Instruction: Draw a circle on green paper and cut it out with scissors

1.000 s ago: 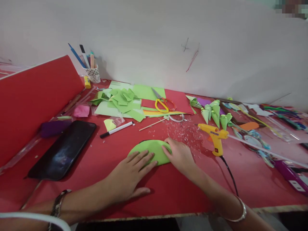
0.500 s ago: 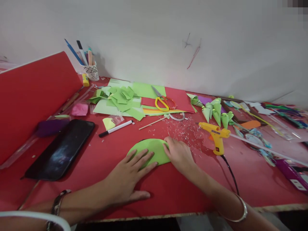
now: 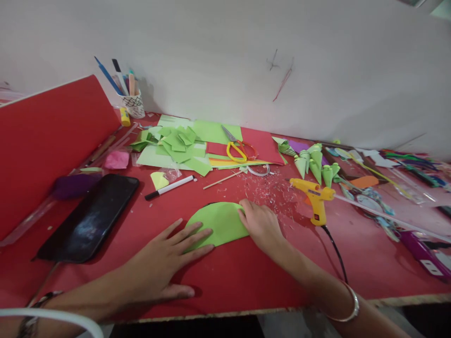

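A green half-round piece of paper [image 3: 225,220], seemingly folded, lies flat on the red tabletop. My left hand [image 3: 169,258] is spread, its fingertips resting on the paper's left part and its thumb stretched out on the table. At the paper's right end, my right hand [image 3: 262,223] has its fingers curled and closed on the edge; the fingertips are partly hidden. A dark bit shows behind the paper's upper left edge. Just beyond lie a black-and-white marker [image 3: 169,188] and a thin wooden stick [image 3: 223,179].
A yellow glue gun [image 3: 317,199] stands at the right with paper shreds near its tip. Scissors [image 3: 236,149] rest on coloured sheets at the back, beside cut green pieces [image 3: 179,145]. Green paper cones [image 3: 315,162] lie further right. A phone [image 3: 88,218] lies at the left.
My left hand has slid to the left across the green paper, uncovering more of it. My right hand stays at the right edge.
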Tool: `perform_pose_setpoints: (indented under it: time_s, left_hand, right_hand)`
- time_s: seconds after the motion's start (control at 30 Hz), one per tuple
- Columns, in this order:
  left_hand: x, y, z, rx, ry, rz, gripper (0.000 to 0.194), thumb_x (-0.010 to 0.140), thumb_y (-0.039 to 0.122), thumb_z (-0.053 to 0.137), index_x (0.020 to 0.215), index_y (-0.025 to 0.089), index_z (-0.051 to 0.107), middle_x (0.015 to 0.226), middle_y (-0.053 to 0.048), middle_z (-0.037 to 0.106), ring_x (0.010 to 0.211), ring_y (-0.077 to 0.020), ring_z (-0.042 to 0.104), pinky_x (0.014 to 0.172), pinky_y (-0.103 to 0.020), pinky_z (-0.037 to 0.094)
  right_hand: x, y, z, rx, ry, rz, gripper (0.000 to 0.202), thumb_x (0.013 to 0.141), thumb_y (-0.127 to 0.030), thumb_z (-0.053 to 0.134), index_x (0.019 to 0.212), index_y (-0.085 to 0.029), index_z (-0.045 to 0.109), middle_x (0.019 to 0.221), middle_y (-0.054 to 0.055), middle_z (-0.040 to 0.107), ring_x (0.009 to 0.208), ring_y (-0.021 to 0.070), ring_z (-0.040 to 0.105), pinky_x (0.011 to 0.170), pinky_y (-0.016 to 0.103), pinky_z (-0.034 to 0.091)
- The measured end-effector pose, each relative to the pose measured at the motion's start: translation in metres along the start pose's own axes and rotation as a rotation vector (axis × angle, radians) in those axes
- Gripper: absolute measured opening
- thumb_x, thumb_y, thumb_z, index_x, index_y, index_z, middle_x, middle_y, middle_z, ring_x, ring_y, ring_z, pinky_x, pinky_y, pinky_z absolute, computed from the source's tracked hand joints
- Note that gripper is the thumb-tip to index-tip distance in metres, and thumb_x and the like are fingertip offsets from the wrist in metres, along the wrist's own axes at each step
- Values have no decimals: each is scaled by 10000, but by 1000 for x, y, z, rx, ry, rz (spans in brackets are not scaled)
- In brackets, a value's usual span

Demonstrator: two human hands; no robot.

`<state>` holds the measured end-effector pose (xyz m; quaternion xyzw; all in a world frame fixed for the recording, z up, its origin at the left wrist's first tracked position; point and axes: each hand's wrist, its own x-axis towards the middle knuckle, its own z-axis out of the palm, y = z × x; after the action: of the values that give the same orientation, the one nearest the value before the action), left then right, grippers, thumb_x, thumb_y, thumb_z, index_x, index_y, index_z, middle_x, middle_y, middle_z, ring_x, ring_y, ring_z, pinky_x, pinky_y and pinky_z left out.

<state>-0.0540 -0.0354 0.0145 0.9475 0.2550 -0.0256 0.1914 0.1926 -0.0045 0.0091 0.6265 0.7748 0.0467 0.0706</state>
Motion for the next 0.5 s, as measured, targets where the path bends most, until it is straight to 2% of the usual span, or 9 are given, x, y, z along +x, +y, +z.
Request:
perform_pose_setpoints:
  time_s: [0.3, 0.5]
  left_hand:
    - [-32, -11, -7, 9, -35, -21, 630, 826, 530, 400, 1361, 374, 106, 1435, 27, 226, 1314, -251, 199, 1073, -482, 95]
    - [-38, -13, -10, -37, -44, -41, 612, 815, 506, 443, 1347, 396, 161, 1433, 20, 229, 1307, -265, 217, 1061, -493, 146]
  right_hand:
    - [-2, -2, 1, -8, 14, 3, 127, 868, -236, 439, 891, -173, 547, 741, 42, 653, 664, 191, 614, 562, 256, 343]
    - [0, 3, 1, 17, 41, -38, 176, 872, -230, 413, 928, -145, 556, 771, 75, 640, 674, 202, 598, 596, 281, 392]
